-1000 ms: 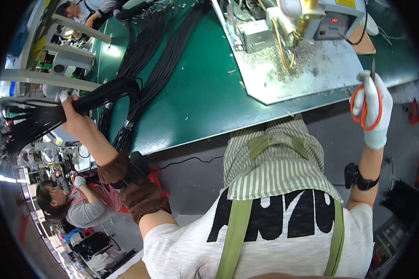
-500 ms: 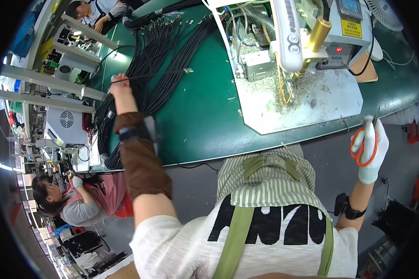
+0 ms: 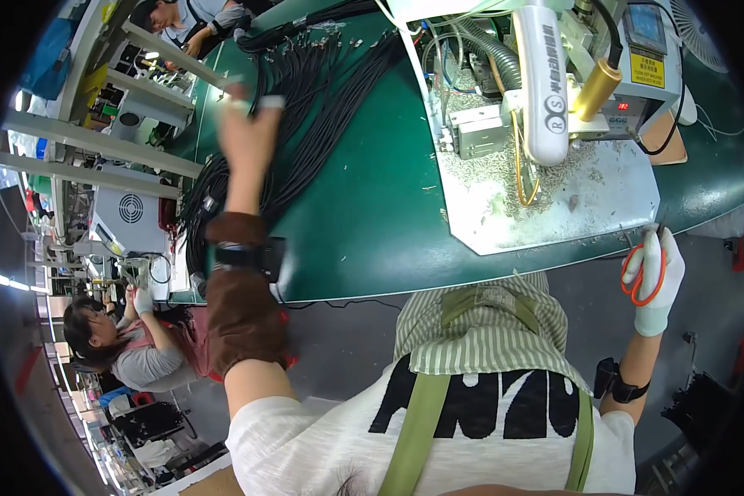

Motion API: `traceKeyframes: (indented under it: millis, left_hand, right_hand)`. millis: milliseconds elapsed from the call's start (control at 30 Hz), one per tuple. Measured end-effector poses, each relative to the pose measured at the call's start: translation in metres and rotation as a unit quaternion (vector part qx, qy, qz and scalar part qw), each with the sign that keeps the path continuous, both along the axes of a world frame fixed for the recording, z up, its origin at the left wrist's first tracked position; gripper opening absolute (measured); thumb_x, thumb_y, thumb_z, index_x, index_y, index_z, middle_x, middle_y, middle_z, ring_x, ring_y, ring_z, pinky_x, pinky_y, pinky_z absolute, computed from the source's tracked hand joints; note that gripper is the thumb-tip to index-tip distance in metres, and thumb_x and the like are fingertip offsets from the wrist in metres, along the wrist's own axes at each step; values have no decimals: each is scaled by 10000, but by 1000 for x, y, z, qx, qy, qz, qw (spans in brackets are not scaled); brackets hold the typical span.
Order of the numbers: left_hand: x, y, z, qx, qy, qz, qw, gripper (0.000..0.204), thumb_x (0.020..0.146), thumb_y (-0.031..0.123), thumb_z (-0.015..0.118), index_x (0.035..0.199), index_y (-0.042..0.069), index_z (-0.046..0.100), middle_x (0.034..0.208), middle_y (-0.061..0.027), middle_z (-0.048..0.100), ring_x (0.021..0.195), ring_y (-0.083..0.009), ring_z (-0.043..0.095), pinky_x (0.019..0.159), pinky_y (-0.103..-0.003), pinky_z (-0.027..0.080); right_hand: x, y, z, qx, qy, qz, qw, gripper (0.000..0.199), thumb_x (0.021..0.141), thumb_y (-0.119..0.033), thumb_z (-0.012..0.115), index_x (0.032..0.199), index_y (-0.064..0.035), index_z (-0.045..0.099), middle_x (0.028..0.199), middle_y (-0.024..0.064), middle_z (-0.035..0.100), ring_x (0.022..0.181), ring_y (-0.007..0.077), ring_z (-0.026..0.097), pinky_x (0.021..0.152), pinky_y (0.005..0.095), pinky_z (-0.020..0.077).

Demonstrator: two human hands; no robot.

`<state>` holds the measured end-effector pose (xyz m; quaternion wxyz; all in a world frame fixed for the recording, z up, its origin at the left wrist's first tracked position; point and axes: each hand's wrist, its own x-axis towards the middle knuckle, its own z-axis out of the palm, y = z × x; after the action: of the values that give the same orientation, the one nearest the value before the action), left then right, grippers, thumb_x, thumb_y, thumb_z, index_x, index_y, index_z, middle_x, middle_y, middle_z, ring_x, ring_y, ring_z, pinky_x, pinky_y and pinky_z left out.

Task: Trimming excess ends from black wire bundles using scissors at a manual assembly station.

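Note:
My left hand is bare and smeared by motion. Its thumb stands apart from the fingers, and no cable shows in it. Below and around it, a thick bundle of black cables with small metal ends lies on the green table. A brown sleeve covers that forearm. At the right, past the table's near edge, my right hand in a white glove is closed on a pair of scissors with orange handles. Their blades point away from me.
A bench machine with a brass cylinder stands on a white plate strewn with small clippings. A control box and a fan are behind it. Grey rails line the left. Two people work nearby, one seated left, one far left.
My left hand has come off the cable it was gripping, opened, and moved slightly up and to the right. My right hand still holds the scissors. The view has shifted slightly.

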<state>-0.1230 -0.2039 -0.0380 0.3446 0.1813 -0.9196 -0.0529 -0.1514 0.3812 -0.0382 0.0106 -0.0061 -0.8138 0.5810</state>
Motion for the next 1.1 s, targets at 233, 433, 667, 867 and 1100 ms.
traceKeyframes:
  millis: [233, 433, 667, 867, 1100]
  left_hand:
    - [-82, 88, -70, 81, -204, 54, 974, 742, 734, 352, 707, 1249, -105, 431, 1101, -277, 577, 1023, -413, 571, 903, -430, 461]
    - [-104, 103, -57, 134, -332, 7, 934, 700, 707, 307, 738, 1218, -78, 454, 1081, -272, 590, 1026, -390, 578, 877, -421, 480]
    - [-122, 107, -51, 79, -349, 58, 932, 586, 689, 266, 745, 1128, -58, 532, 1070, -267, 619, 1017, -361, 614, 868, -400, 495]
    - [-114, 118, -43, 101, -388, 3, 916, 535, 680, 270, 749, 1057, -72, 585, 1081, -265, 615, 1015, -354, 615, 861, -388, 500]
    - [-126, 116, -49, 42, -370, 31, 928, 446, 697, 261, 722, 961, -87, 631, 1016, -275, 632, 972, -343, 634, 814, -385, 518]
  right_hand:
    - [12, -16, 19, 3, 22, 30, 999, 216, 952, -157, 444, 942, 32, 547, 487, 12, 461, 392, 71, 408, 446, 205, 376]
    - [20, -7, 6, -16, 30, 23, 999, 205, 940, -130, 437, 944, 45, 544, 488, 18, 473, 399, 75, 426, 453, 208, 390]
    - [23, -17, 7, -34, 14, 58, 998, 196, 928, -107, 436, 943, 53, 548, 488, 28, 483, 397, 85, 440, 432, 213, 381]
    - [25, -10, 7, -44, 11, 27, 999, 195, 923, -102, 440, 930, 61, 546, 494, 37, 490, 389, 86, 442, 415, 211, 370]
    - [26, -7, -1, -63, 25, 43, 997, 182, 921, -100, 442, 908, 55, 537, 501, 41, 492, 382, 85, 443, 407, 212, 367]
